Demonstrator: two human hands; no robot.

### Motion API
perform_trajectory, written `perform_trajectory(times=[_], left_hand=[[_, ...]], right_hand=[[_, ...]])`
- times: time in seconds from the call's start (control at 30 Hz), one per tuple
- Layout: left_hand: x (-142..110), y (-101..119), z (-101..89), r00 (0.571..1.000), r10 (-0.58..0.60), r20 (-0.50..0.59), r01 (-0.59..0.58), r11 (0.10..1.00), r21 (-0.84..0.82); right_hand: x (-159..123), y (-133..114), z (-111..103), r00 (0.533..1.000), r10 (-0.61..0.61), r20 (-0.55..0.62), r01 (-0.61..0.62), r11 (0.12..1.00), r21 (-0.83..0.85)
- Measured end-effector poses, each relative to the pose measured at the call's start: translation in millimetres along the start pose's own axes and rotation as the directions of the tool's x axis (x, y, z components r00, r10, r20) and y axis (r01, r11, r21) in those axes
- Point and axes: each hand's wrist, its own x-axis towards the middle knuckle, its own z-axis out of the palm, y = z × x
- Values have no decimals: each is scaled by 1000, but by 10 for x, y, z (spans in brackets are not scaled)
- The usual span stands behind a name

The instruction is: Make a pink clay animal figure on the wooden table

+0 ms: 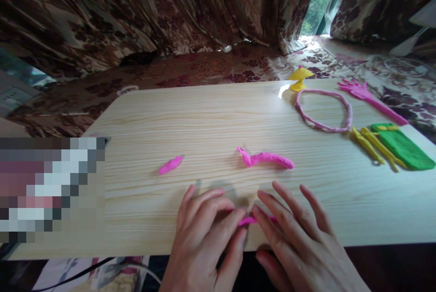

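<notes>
Bare left hand (204, 228) and bare right hand (299, 242) partly hid a thin, bright-pink, clay-like strip (248, 220) near the front edge of the pale wood-grain bench (204, 119), with a bent pink clay-like piece (270, 159) and short pink lump (170, 165) just beyond. The strip's long axis ran left to right, roughly along that edge. Both hands were palm-down and open, fingers spread and slightly bent, tips at the strip.

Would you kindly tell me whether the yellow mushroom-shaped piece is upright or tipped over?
Upright: the yellow mushroom-shaped piece has its broad cap above its narrower base.
</notes>
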Motion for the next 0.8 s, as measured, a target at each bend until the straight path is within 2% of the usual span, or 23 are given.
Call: perform_trajectory(times=[0.17,0.27,0.37,0.53,0.67,0.8], left_hand=[[35,-21,12,1000,9,9,-9,1000,15],[38,-11,0,1000,2,16,-3,1000,19],[34,0,-12,1000,2,24,-2,1000,23],[28,-15,-19,999,12,31,-14,999,41],[-12,-21,-19,1000,24,20,-26,998,61],[-106,-17,-18,997,44,-63,-34,990,139]], right_hand=[[22,175,-205,1000,-8,24,9,1000,-30],[-66,303,-322,999,41,14,-41,998,-46],[-115,335,-325,996,91,19,-92,996,17],[-46,290,-257,988,145,-54,-138,983,117],[-94,295,-318,993,97,-72,-95,995,33],[-188,273,-357,999,44,-28,-46,995,-85]])
